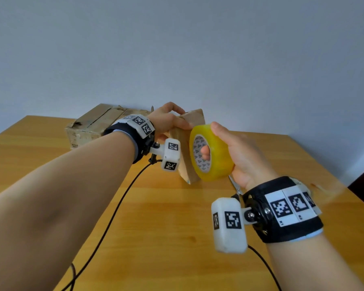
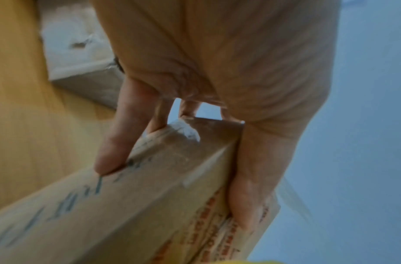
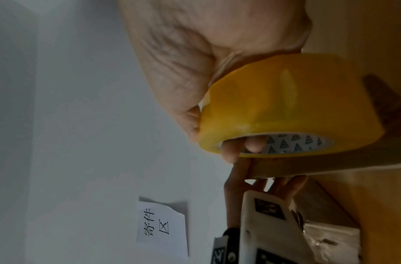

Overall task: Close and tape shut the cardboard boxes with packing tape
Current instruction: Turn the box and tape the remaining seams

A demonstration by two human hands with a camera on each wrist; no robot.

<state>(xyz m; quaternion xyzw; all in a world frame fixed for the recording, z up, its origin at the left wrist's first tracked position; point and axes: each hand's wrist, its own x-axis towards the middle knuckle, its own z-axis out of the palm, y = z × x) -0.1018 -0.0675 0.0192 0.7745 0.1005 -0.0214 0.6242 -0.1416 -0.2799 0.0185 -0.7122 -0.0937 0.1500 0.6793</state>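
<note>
A small flat cardboard box (image 1: 189,148) is held tilted above the table. My left hand (image 1: 168,120) grips its upper end, fingers on one face and thumb on the other; the left wrist view shows the box (image 2: 149,196) with printed lettering and old tape pinched this way. My right hand (image 1: 235,152) holds a yellow roll of packing tape (image 1: 212,152) right against the box, with fingers through its core. In the right wrist view the tape roll (image 3: 285,107) lies against the cardboard.
A larger worn cardboard box (image 1: 97,124) sits at the back left of the wooden table (image 1: 177,217), against the wall. Scissors (image 1: 236,186) lie on the table under my right wrist. A black cable (image 1: 114,211) crosses the table. A paper sign (image 3: 161,226) hangs on the wall.
</note>
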